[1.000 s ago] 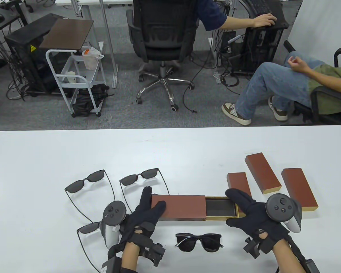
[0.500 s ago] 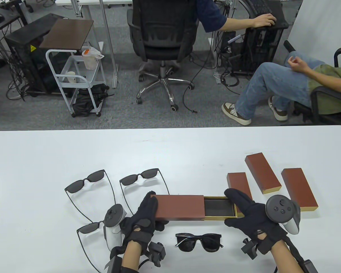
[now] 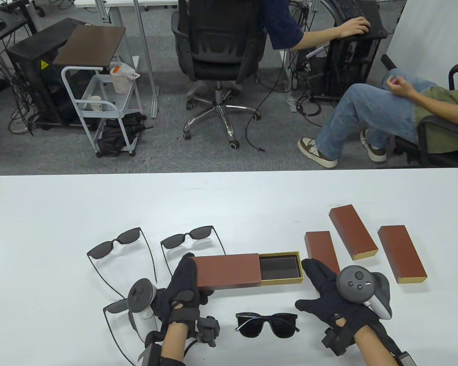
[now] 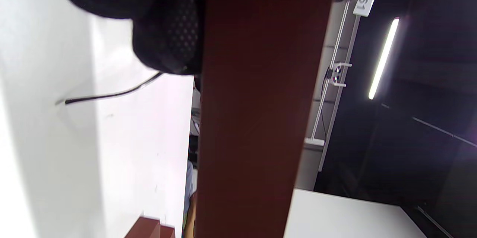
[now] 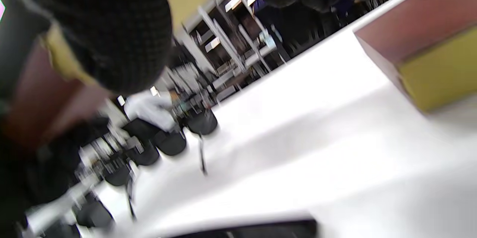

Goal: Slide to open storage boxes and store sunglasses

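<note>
Left hand gripping red box sleeve end, right hand spread loose beside gold tray, holding nothing

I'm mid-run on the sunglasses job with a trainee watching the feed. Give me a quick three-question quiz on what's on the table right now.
1. True or false: the gold inner tray of the brown slide-open box holds sunglasses.
2. Which hand grips that box's brown sleeve? A) left hand B) right hand C) both
3. Fill in: the folded thick-framed black sunglasses lie on the white table between the box and the table's ____ edge.

Key: 1. False, the tray is empty. 2. A; the right hand lies open beside the tray's end. 3. Near.
</note>
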`<state>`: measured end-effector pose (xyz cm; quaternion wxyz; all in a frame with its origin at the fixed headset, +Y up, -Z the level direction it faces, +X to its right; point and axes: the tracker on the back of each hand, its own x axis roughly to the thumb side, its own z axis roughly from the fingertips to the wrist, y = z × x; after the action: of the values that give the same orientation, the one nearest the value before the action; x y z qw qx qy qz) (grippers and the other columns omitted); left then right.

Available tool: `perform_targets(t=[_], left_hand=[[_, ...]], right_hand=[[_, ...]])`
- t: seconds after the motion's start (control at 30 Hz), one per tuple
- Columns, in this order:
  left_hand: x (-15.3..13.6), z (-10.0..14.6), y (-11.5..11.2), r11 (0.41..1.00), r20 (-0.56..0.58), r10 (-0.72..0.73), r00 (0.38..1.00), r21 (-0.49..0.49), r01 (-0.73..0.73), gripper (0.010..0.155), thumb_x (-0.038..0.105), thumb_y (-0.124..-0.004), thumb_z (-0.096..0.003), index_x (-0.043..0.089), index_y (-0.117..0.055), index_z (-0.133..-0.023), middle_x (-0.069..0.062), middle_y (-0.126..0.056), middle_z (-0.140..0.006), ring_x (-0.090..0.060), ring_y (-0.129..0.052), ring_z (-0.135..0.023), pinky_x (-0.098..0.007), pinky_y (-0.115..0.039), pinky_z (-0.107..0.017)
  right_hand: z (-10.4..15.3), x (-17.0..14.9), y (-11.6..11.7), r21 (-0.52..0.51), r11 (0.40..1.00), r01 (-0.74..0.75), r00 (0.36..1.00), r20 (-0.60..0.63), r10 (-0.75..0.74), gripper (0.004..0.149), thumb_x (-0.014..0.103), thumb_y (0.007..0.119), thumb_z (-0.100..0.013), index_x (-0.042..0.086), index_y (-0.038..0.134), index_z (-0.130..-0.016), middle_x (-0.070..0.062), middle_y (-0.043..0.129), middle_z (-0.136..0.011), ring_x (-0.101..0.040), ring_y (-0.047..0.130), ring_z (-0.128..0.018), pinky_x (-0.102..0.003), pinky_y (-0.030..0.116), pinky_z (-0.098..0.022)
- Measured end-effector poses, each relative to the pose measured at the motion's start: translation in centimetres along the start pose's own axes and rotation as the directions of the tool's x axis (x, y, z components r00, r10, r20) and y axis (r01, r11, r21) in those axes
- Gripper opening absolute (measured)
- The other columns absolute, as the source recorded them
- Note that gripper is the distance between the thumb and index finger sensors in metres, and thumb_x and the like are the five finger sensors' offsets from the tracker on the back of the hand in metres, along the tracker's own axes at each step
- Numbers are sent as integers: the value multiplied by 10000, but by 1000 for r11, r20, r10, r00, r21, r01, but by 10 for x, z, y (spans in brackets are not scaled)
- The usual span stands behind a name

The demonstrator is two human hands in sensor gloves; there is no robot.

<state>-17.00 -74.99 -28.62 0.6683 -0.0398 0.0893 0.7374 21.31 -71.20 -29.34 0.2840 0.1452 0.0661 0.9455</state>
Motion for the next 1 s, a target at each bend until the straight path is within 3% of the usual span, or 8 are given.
perform_targets(t=[0.13, 0.27, 0.37, 0.67, 1.0], left_hand=[[0, 1, 9, 997, 9, -20, 1000, 80, 20, 742, 649, -607, -514, 203, -496, -1097, -80, -904, -758, -218, -978, -453, -395, -829, -289], [0, 1, 14, 989, -10, -35, 999, 141, 36, 739, 647, -637, -511, 196, -534, -1088, -93, -923, -730, -228, -982, -419, -395, -825, -257], [0, 0, 16, 986, -14, -65, 998, 156, 66, 736, 646, -645, -509, 195, -554, -1082, -96, -935, -712, -228, -986, -400, -391, -826, -240], [-4, -2, 15, 988, -28, -49, 998, 145, 53, 728, 650, -607, -508, 205, -559, -1083, -95, -940, -704, -225, -986, -396, -395, -825, -246], [-6, -3, 13, 992, -45, -17, 999, 120, 23, 733, 648, -585, -510, 200, -542, -1089, -91, -932, -717, -223, -983, -412, -399, -826, -265]], right_hand=[[-6, 16, 24, 56, 978, -202, 979, 53, 199, 674, 464, 924, -279, 268, 704, -886, -133, 648, -1003, -436, 661, -892, -556, 624, -650], [-9, 38, 43, 19, 944, -328, 935, 151, 322, 535, 449, 905, -291, 284, 818, -792, -84, 836, -891, -376, 839, -789, -527, 727, -587], [-10, 50, 56, 4, 920, -391, 902, 199, 382, 487, 441, 897, -299, 287, 849, -758, -72, 877, -854, -361, 872, -756, -519, 747, -568], [-11, 70, 84, -64, 816, -574, 778, 267, 568, 459, 428, 903, -290, 294, 868, -728, -49, 924, -802, -330, 919, -693, -499, 778, -537], [-11, 73, 96, -101, 752, -652, 708, 274, 651, 397, 379, 901, -299, 283, 897, -685, -48, 987, -683, -290, 975, -574, -477, 819, -469]])
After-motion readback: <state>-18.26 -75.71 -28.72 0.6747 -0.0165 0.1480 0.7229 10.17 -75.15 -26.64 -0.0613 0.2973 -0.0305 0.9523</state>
